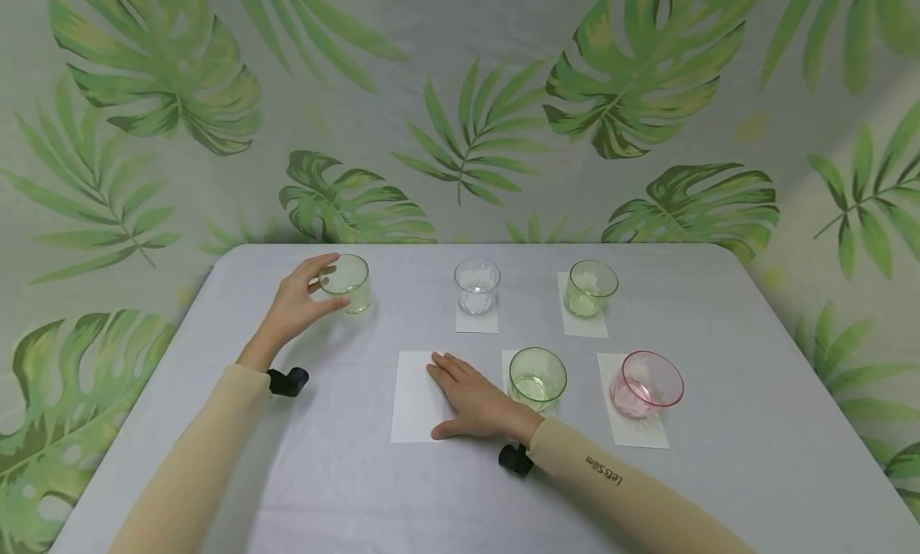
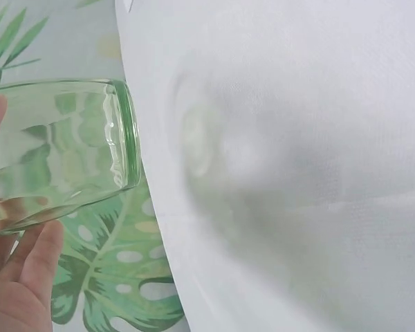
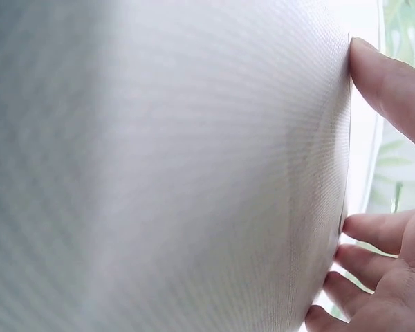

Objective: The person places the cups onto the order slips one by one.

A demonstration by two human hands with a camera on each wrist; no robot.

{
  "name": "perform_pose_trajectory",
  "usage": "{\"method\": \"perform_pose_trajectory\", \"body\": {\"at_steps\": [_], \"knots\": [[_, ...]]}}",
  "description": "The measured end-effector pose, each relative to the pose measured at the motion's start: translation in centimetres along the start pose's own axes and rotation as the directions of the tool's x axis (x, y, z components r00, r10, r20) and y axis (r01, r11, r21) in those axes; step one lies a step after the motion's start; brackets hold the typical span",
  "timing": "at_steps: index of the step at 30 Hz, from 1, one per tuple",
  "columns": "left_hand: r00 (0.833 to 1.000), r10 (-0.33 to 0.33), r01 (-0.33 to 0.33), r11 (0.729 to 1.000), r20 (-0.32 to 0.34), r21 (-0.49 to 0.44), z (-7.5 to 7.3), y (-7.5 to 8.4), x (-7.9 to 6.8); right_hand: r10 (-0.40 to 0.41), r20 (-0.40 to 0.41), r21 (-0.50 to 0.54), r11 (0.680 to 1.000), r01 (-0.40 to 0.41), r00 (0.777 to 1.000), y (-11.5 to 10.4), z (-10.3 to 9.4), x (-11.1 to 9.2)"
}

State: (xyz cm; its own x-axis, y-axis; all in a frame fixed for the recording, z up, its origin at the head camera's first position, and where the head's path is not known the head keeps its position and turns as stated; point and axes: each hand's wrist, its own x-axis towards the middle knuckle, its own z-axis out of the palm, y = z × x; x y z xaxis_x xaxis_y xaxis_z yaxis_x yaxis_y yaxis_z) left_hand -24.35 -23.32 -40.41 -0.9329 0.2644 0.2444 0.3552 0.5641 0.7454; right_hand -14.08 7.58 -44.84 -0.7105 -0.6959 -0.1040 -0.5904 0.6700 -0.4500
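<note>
My left hand (image 1: 293,305) grips a pale green glass (image 1: 354,286) near the table's far left, thumb on one side and fingers on the other. In the left wrist view the base of this glass (image 2: 128,135) is apart from the white cloth, with a blurred shadow on the cloth beyond it. A white paper (image 1: 415,398) lies at the middle of the table, and my right hand (image 1: 474,401) rests on its right part, fingers spread. In the right wrist view the right fingertips (image 3: 360,232) touch the paper's surface.
A clear glass (image 1: 477,286) and a green glass (image 1: 591,289) stand on papers in the back row. Closer in, another green glass (image 1: 537,378) stands right by my right wrist, and a pink-rimmed glass (image 1: 647,385) stands on a paper (image 1: 640,436) to its right.
</note>
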Motion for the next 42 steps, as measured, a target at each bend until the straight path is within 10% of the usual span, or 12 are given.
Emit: {"method": "perform_pose_trajectory", "body": {"at_steps": [42], "knots": [[0.971, 0.174, -0.157, 0.982, 0.167, -0.109, 2.8, 5.2, -3.2, 0.017, 0.011, -0.004, 1.0, -0.017, 1.0, -0.1, 0.0, 0.1]]}}
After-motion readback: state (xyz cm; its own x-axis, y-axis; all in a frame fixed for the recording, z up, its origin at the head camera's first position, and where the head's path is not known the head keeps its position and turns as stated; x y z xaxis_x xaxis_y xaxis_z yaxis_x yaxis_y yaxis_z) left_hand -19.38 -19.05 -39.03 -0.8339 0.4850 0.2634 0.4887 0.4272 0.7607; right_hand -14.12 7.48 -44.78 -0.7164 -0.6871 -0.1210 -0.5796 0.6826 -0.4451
